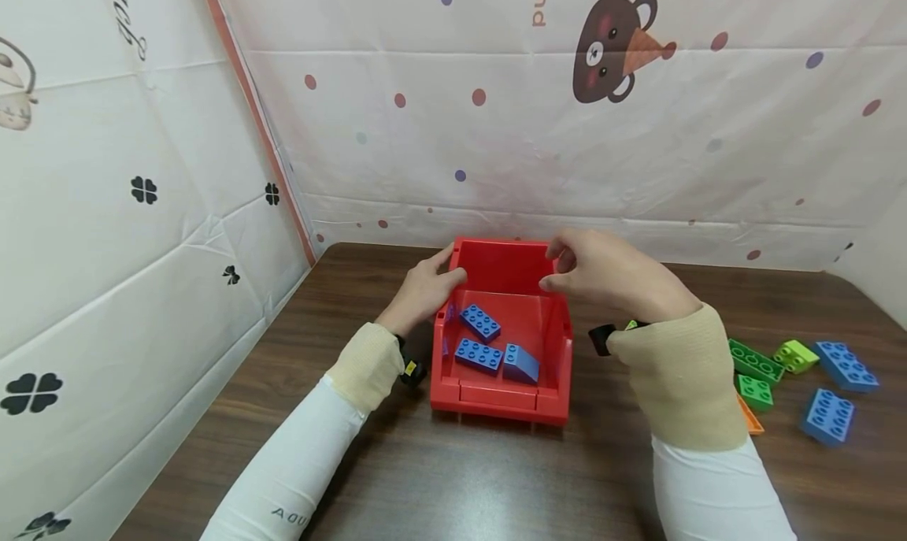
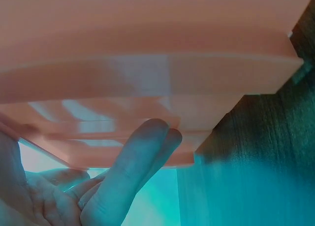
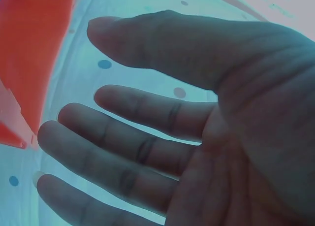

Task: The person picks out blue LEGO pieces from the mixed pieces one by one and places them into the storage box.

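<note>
A red plastic bin [image 1: 489, 399] stands on the dark wooden table. Inside it lie two studded blue bricks [image 1: 479, 355] and a blue sloped brick [image 1: 520, 364]. My left hand [image 1: 423, 289] grips the bin's left side near the back, thumb over the rim. From the left wrist, its fingers [image 2: 133, 164] show along the bin's outer wall. My right hand [image 1: 605, 269] is raised at the back right corner of the bin, holding nothing. In the right wrist view its fingers [image 3: 106, 137] are spread and gently bent, beside the red wall [image 3: 34, 48].
Right of the bin, partly behind my right sleeve, lie loose bricks: green ones [image 1: 755, 361], a lime one [image 1: 796, 356], two blue ones [image 1: 829, 416] and an orange piece [image 1: 749, 416]. A printed white sheet [image 1: 397, 147] hangs behind the table and along its left.
</note>
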`<state>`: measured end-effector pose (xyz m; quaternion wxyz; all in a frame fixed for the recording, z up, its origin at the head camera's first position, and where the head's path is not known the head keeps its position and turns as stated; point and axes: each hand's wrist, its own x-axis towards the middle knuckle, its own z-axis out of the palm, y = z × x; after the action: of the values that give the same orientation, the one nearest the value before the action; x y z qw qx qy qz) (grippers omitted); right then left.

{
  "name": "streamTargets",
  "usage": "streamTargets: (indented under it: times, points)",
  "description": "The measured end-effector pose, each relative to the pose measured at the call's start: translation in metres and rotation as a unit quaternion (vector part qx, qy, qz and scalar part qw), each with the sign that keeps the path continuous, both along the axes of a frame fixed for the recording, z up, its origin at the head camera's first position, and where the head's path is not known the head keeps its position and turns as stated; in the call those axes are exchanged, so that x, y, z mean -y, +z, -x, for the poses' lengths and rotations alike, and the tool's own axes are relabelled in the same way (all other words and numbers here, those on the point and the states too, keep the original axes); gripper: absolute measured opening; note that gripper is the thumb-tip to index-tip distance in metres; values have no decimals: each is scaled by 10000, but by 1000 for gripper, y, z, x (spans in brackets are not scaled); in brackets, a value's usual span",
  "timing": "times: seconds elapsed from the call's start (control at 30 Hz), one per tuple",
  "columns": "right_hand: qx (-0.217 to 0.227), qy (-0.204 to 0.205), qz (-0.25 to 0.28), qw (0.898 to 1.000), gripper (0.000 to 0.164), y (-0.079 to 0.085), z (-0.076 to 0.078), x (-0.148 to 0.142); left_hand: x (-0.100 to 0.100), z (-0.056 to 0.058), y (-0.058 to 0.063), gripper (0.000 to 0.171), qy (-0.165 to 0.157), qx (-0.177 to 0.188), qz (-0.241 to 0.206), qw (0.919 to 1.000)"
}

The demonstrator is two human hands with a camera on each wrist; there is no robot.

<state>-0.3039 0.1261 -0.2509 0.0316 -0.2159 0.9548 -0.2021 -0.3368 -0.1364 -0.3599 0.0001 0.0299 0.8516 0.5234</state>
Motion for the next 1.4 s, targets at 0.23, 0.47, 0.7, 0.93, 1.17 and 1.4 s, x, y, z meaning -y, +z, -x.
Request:
streamTargets:
  times: [0.23, 0.47, 0.7, 0.93, 1.17, 1.4]
  points:
    - [-33, -47, 165, 9998, 49, 0, 0, -10, 0, -4, 0, 73, 13, 27, -18, 10000]
    - [-97, -139, 39, 9998, 56, 1, 5, -21, 0, -6, 0, 74, -13, -36, -9, 10000]
    - [-76, -276, -74, 9996, 54, -2, 10, -35, 0, -5, 0, 76, -29, -6, -40, 10000]
    - [-298, -191, -271, 9990, 49, -13, 18, -58, 1, -3, -2, 76, -53, -57, -36, 10000]
    - [-376, -275, -583, 9972, 48, -18, 24, -92, -1, 0, -3, 75, -49, -29, -59, 10000]
    - [-411, -285, -844, 9952, 50, -25, 32, -123, 0, 3, -3, 75, -70, -48, -52, 10000]
